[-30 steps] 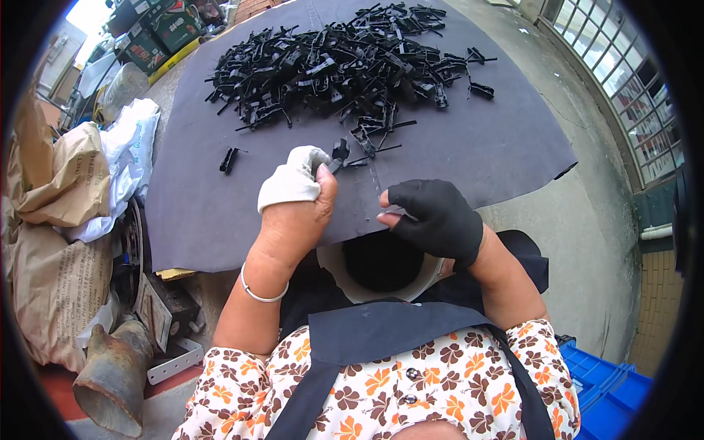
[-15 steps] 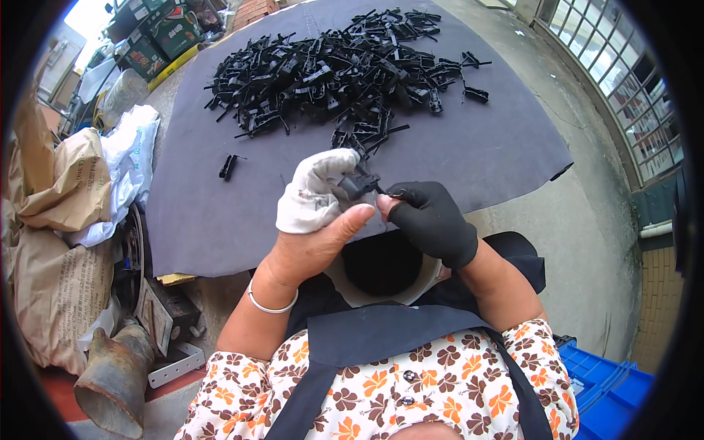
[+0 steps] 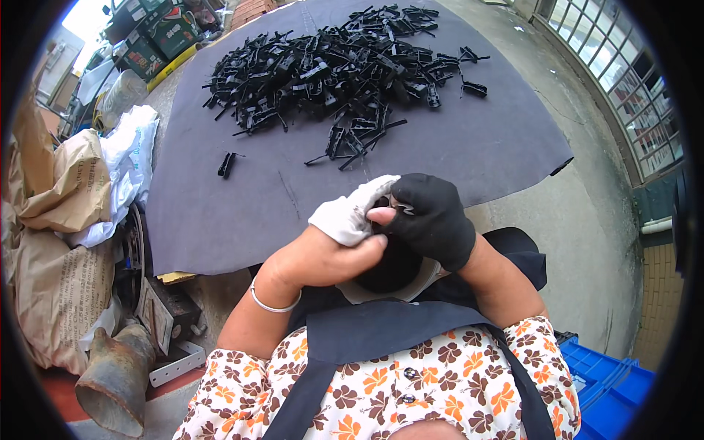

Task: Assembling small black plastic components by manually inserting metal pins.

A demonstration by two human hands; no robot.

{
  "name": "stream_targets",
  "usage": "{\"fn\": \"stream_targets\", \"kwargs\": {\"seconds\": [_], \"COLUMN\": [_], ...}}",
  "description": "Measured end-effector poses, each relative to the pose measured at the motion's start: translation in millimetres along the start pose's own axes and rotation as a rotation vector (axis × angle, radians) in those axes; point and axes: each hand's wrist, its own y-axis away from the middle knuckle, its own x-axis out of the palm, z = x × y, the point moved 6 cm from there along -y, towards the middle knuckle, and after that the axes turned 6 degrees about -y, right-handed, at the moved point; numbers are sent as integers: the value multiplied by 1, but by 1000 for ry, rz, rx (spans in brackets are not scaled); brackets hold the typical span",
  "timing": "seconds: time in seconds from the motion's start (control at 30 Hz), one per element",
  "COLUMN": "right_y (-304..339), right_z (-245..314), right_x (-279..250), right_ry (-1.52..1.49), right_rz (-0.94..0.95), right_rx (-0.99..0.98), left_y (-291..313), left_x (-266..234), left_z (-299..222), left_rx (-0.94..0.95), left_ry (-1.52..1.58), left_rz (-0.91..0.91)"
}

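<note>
My left hand, in a white glove with the thumb bare, is closed around a black plastic part. Fingers hide most of that part, and only a dark bit shows between my hands. My right hand, wearing a black glove with a bare thumb tip, is closed against the same part from the right. Both hands meet over a pale bucket with a dark inside, at the near edge of the grey-covered table. Beyond them spreads a big pile of similar black plastic parts.
One loose black part lies apart on the table's left. Brown paper sacks and a white bag crowd the left side, above a rusty pipe. A blue crate sits at lower right, and a barred window stands beyond.
My left hand has turned over and moved right, closing against the right hand. The black part, plainly seen before, is now mostly covered by fingers.
</note>
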Motion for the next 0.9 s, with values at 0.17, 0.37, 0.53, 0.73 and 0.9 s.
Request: {"fn": "stream_targets", "kwargs": {"seconds": [0.17,0.37,0.53,0.73,0.9], "right_y": [1,4,0,8,8], "right_z": [-15,-15,-17,-28,-22], "right_x": [-1,5,5,15,9], "right_ry": [-200,-156,-174,-240,-430], "right_rz": [32,167,253,270,277], "right_rx": [306,283,334,425,499], "left_y": [1,1,0,-1,1], "left_x": [-1,-1,6,6,0], "left_z": [10,12,4,-2,-3], "left_rx": [-138,-157,-106,-144,-105], "left_ry": [-123,-157,-295,-374,-253], "left_rz": [-77,-79,-68,-17,-86]}}
